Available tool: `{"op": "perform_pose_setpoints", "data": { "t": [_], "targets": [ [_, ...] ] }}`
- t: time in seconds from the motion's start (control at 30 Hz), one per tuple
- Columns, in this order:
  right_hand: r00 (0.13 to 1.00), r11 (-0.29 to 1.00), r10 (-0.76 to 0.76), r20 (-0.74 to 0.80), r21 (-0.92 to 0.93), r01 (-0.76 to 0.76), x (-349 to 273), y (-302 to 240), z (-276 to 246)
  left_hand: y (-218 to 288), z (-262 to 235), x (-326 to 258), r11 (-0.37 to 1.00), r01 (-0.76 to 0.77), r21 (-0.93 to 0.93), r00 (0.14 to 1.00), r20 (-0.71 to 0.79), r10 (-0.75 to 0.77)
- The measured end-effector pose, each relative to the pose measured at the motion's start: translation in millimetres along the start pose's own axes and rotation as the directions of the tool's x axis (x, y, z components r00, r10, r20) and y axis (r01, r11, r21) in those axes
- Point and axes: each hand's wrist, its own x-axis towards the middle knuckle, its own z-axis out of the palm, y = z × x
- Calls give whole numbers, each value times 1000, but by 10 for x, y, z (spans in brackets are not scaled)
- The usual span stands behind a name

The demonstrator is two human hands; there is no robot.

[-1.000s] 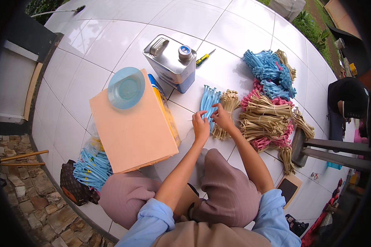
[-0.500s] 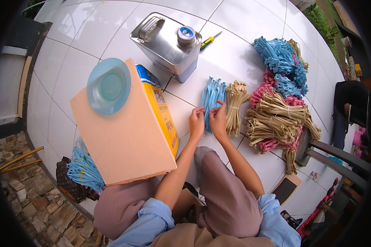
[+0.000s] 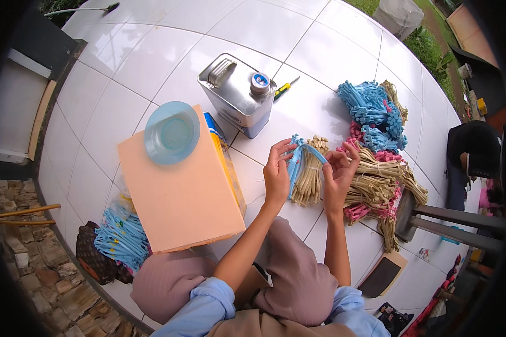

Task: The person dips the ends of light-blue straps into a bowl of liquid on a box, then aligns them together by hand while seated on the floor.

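Observation:
Between my hands, several light-blue straps with knobbed ends (image 3: 295, 168) are held up off the tiled floor. My left hand (image 3: 276, 175) grips them near their upper ends. One blue strap arches over to the right, its end pinched in the fingertips of my right hand (image 3: 337, 178). Just behind lies a bundle of beige straps (image 3: 308, 182), partly covered by the blue ones. A large pile of tied beige strap bundles (image 3: 374, 182) is right beside my right hand, with blue bundles (image 3: 371, 104) and pink straps (image 3: 357, 213) among it.
A peach board (image 3: 180, 202) lies on a yellow-and-blue box (image 3: 235, 185) at left, bearing a blue plastic dish (image 3: 188, 121). Beyond stand a metal can (image 3: 239, 95) and a yellow-handled screwdriver (image 3: 287, 88). More blue straps (image 3: 123, 238) lie far left; dark stool legs (image 3: 455, 216) stand right.
Both hands have lifted blue straps from the floor beside the beige bundle. My right hand has moved right, bending one strap into an arch. The view has shifted slightly.

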Motion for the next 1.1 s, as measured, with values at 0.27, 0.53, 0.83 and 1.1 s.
{"op": "perform_pose_setpoints", "data": {
  "t": [0.27,0.53,0.83,1.1],
  "targets": [
    [966,990,138,220,-20,-137,333,-746,-279,613,-255,-15,991,-10,133,896,441,-50],
    [885,890,320,339,214,-404,407,-770,-253,282,-314,21,781,-407,474,833,544,104],
    [934,923,183,306,273,-271,159,634,-175,-127,68,478,952,11,305,965,248,-91],
    [893,968,249,374,-114,-222,-371,1424,228,314,267,553,863,183,470,953,129,-273]
  ]
}}
